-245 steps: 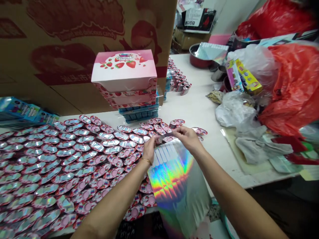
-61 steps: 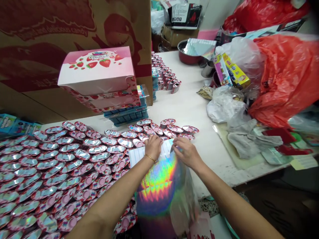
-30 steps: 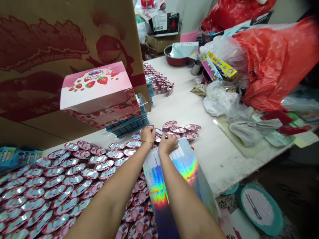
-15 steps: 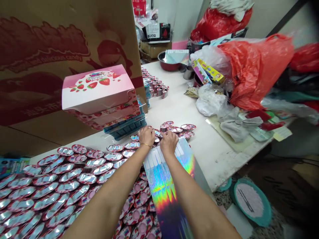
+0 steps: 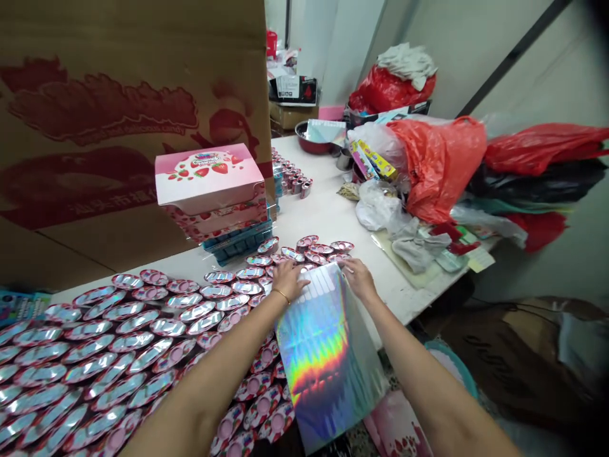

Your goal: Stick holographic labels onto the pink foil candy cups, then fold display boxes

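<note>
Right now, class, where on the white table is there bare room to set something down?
Bare white tabletop shows between the pink-and-white strawberry box and the crumpled clear plastic bag; it runs on between the right hand and the pale flat board. It is crowded left of the silvery rainbow sheet, where oval foil-topped packs stand close together.
</note>
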The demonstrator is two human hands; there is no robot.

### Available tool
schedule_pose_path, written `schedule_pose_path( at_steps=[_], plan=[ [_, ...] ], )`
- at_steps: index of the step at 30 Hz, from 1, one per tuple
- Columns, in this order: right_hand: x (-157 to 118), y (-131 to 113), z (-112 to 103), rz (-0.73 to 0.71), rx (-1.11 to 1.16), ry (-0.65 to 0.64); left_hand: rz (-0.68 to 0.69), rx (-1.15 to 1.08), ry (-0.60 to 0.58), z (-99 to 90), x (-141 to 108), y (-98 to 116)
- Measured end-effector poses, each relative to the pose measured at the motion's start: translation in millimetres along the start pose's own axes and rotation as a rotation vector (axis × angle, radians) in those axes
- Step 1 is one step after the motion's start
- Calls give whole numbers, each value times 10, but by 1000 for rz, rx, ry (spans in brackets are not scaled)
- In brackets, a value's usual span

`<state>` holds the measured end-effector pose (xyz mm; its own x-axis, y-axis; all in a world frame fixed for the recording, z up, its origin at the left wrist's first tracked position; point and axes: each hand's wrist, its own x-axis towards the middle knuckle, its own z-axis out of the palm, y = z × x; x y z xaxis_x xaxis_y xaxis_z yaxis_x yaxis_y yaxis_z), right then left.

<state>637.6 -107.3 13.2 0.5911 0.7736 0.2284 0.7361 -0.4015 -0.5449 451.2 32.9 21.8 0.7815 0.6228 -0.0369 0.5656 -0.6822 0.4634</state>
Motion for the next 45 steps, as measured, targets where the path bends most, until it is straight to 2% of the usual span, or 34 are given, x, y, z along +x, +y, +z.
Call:
schedule_pose_path(
  at_steps=[5, 8, 11, 18, 22, 26, 28, 30, 34, 37, 40, 43, 45],
  plan=[
    [273, 142, 185, -261, -96, -240, -138, -61, 52, 343, 113, 238],
    [375, 247, 268, -391, -90, -312, -233, -73, 119, 474, 196, 316],
    [394, 348, 267, -478, -58, -284, -339, -87, 170, 529, 237, 415],
    [370, 472, 191, -717, -99, -265, -469, -123, 213, 594, 300, 621],
    [334, 633, 274, -764, -8, -192, -443, -128, 207, 643, 293, 634],
    [362, 730, 349, -829, 23, -181, -445, -137, 262, 696, 252, 629],
    [390, 719, 290, -890, 35, -187, -430, -141, 295, 732, 225, 636],
    [424, 681, 142, -939, 38, -193, -398, -143, 309, 771, 199, 635],
    [490, 558, -287, -943, -30, -231, -356, -127, 285, 791, 158, 616],
    [515, 436, -423, -876, 8, -284, -375, -123, 256, 746, 153, 619],
    [530, 395, -240, -756, -16, -260, -402, -143, 266, 718, 185, 605],
    [492, 455, 43, -704, -110, -282, -394, -162, 281, 726, 209, 594],
    [433, 511, 158, -688, -131, -276, -386, -163, 290, 737, 205, 599]
  ],
)
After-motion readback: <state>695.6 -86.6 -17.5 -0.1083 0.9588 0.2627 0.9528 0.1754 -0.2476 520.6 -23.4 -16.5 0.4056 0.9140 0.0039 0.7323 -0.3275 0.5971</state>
